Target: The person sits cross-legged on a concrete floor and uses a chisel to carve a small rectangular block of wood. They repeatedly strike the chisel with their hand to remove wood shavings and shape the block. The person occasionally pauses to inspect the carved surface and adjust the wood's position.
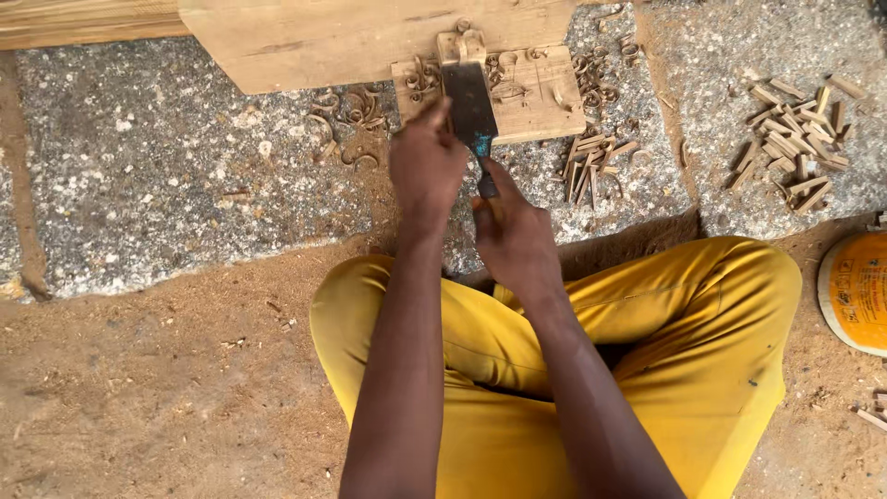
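Head view: my right hand (516,242) grips the chisel (469,102) handle, left hand (425,164) steadies its blade on the small wood piece (462,44); curled shavings (356,111) show paring well underway.

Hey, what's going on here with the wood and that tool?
A person in yellow trousers sits on the sandy ground, working a wide chisel against a small wooden piece on a flat wooden block. The right hand grips the chisel's handle; the left hand steadies the blade. Curled shavings and cut wood sticks lie on the stone slab.
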